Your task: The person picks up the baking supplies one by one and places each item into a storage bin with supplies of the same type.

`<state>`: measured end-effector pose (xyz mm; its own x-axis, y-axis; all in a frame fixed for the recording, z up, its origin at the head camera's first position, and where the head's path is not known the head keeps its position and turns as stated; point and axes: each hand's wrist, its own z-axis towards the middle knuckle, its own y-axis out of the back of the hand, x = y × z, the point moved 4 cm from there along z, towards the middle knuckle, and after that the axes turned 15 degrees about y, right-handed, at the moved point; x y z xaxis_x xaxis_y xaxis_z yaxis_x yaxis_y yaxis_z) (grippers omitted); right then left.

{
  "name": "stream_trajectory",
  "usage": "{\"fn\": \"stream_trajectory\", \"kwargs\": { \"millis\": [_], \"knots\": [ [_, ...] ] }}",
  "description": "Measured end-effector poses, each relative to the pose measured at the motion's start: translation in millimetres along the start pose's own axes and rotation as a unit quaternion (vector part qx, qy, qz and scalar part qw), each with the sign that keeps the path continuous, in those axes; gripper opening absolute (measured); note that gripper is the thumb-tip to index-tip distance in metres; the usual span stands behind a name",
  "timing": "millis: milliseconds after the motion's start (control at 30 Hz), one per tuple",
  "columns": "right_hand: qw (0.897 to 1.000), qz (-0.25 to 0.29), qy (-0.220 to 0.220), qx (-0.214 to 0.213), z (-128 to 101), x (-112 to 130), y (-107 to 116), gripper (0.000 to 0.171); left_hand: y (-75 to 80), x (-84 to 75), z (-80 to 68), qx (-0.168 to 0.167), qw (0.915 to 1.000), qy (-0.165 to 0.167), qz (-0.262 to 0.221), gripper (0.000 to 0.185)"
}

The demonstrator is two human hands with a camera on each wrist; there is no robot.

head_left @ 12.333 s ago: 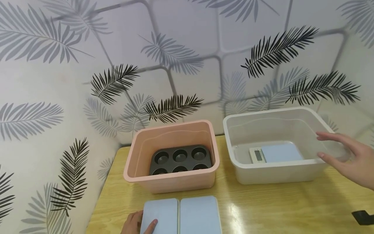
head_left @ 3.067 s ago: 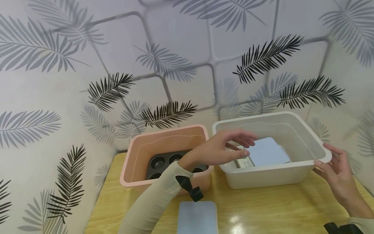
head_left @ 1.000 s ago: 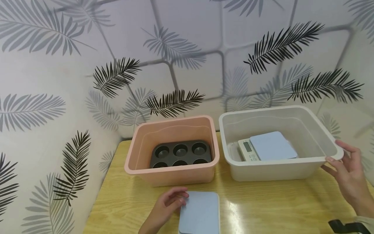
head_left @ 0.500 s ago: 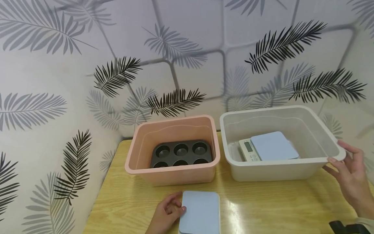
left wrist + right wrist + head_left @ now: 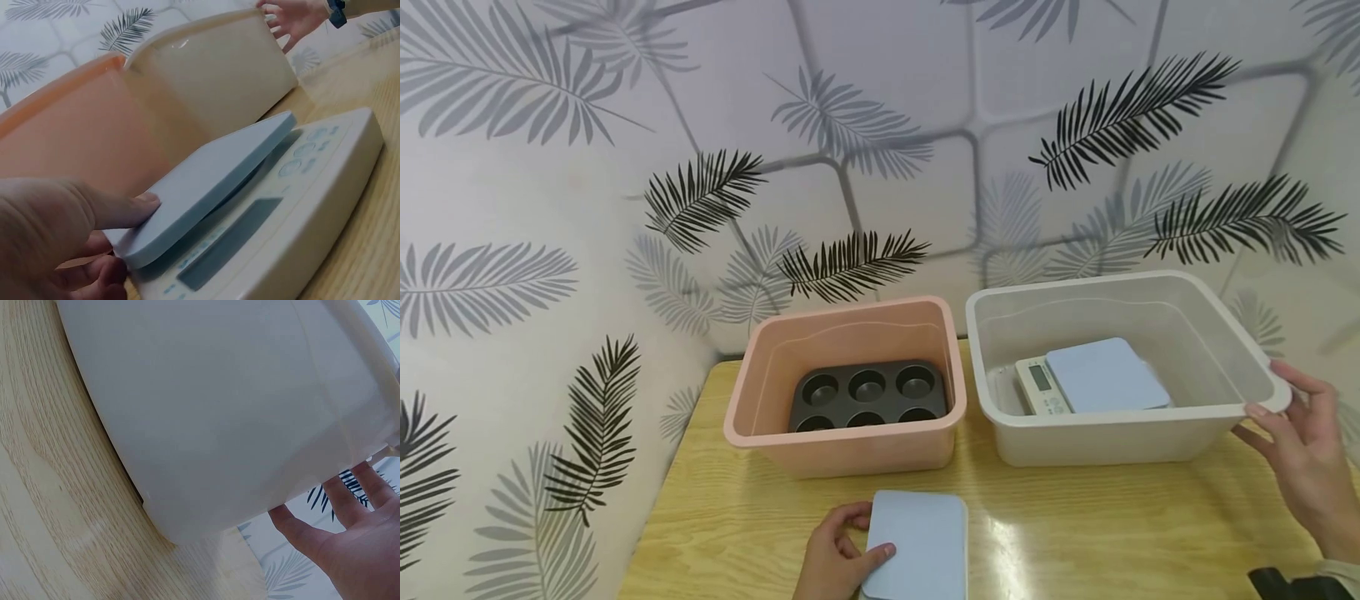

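Observation:
A kitchen scale (image 5: 921,542) with a pale blue platform lies on the table in front of the bins. My left hand (image 5: 837,557) grips its left edge, the thumb on the platform and the other fingers curled at the side. The left wrist view shows the scale's cream body (image 5: 325,187), grey display and buttons. Another scale (image 5: 1107,375) sits aslant in the white bin (image 5: 1105,440), display to the left; what lies under it is mostly hidden. At that bin's right front corner, my right hand (image 5: 1311,458) holds the rim, thumb in front and fingers behind.
A pink bin (image 5: 857,454) stands left of the white one, with a dark muffin tin (image 5: 883,396) inside. Both stand at the back of the wooden table (image 5: 1075,533), close to the leaf-patterned wall (image 5: 895,200).
Earlier, two scales lay side by side on the table; the left one is gone from there. My left hand came back from the white bin and took hold of the other scale's edge.

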<state>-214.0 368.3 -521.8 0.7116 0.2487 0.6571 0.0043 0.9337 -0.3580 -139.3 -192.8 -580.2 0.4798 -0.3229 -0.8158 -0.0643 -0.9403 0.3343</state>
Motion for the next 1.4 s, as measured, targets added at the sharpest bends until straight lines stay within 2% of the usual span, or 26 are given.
{"fn": "stream_trajectory", "kwargs": {
  "millis": [167, 233, 367, 500, 633, 800, 933, 1133, 1400],
  "knots": [
    [1.000, 0.004, 0.002, 0.000, 0, 0, 1, 0.063, -4.8, -6.9, -4.1, -0.038, 0.9992, 0.009, -0.005, 0.054],
    [1.000, 0.011, 0.005, -0.001, 0, 0, 1, 0.063, -6.9, -10.3, -4.5, -0.039, 0.9990, 0.016, -0.016, 0.049],
    [1.000, 0.023, 0.008, 0.006, 1, 0, -1, 0.063, -8.2, -12.7, -1.8, -0.016, 0.9985, 0.033, -0.041, 0.048],
    [1.000, 0.018, 0.006, 0.012, 1, -1, -2, 0.064, -3.2, -13.5, -0.1, 0.030, 0.9939, 0.051, -0.093, 0.053],
    [1.000, 0.028, 0.009, 0.010, 1, 0, -1, 0.063, 3.9, -11.4, -1.6, 0.092, 0.9777, 0.073, -0.174, 0.056],
    [1.000, 0.024, 0.008, 0.008, 4, 1, -2, 0.063, 8.7, -5.4, -2.1, 0.142, 0.9618, 0.078, -0.221, 0.050],
    [1.000, 0.003, 0.000, 0.007, 3, 1, -1, 0.063, 8.3, -4.7, 0.1, 0.150, 0.9524, 0.082, -0.252, 0.049],
    [1.000, 0.019, 0.003, 0.001, 2, 1, -2, 0.062, 7.9, -12.6, -1.9, 0.165, 0.9370, 0.099, -0.292, 0.051],
    [1.000, -0.012, -0.005, 0.003, 0, 1, 1, 0.062, 9.7, -28.8, -10.2, 0.158, 0.9267, 0.103, -0.325, 0.056]
  ]
}}
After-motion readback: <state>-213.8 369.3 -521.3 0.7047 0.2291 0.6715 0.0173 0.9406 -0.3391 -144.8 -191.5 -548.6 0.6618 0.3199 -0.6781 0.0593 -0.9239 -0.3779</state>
